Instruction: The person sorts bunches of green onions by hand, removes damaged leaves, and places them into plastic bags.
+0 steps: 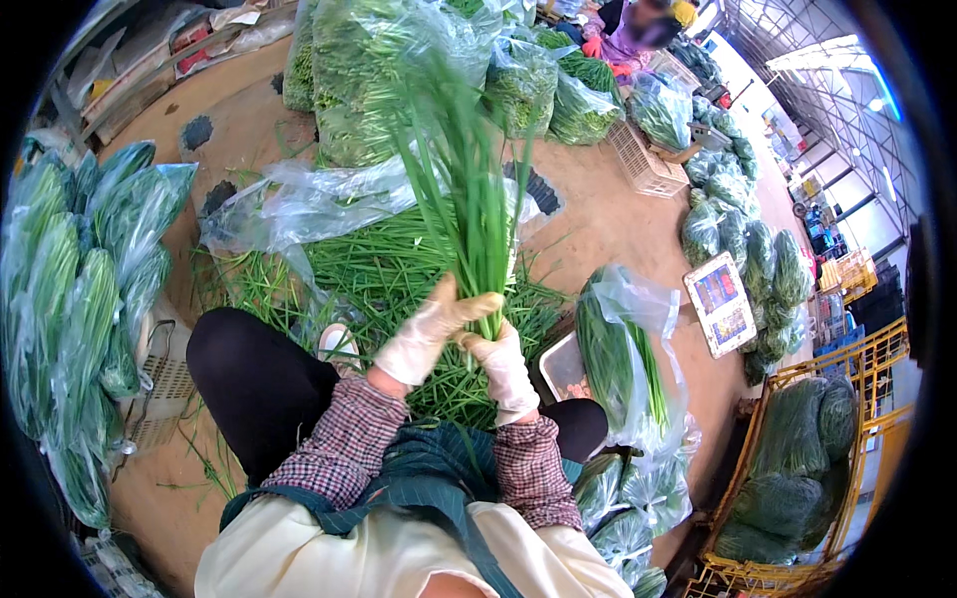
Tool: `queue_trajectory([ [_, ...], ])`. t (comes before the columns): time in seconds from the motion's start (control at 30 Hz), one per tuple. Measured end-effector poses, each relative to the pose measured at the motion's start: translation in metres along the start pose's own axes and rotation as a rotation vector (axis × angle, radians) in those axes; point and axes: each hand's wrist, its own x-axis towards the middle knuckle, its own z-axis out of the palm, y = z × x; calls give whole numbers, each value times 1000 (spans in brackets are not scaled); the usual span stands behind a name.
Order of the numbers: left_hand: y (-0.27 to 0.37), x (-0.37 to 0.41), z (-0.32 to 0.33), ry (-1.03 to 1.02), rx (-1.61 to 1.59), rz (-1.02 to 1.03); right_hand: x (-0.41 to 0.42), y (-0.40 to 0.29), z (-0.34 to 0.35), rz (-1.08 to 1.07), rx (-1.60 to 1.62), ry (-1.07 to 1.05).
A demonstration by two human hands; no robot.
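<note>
Both my hands, in pale gloves, are around the lower end of an upright bunch of long green leaves (478, 224) that look like garlic chives. My left hand (426, 329) grips it from the left, and my right hand (505, 370) closes on its base from the right. The leaf tips above are blurred. Beneath and beyond my hands lies a large heap of loose chives (366, 258) on the floor, partly under a clear plastic sheet (321, 198). To my right, an open clear bag (635, 351) of chives rests on the platform of a scale (557, 366).
The scale's display panel (720, 305) stands at the right. Filled vegetable bags are stacked at left (75, 299) and far ahead (366, 82). A yellow metal cage cart (845, 366) holds bagged greens. Another person (624, 37) in red gloves sits beyond a plastic crate (647, 161).
</note>
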Motion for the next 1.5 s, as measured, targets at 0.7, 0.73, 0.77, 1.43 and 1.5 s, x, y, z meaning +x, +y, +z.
queue_trajectory([
  [0.7,-18,5,-31,-89,-562,-1,-21,13,-2,305,398,-513],
  [0.73,-12,5,-31,-41,-437,33,-23,13,-5,218,308,-452],
  [0.77,-14,8,-35,-45,-355,61,-22,12,-6,130,221,-388],
  [1.43,-4,16,-12,-87,-439,111,-10,-28,-15,187,479,-232],
  [1.5,-9,14,-16,-63,-505,26,-10,-25,-20,161,558,-247],
])
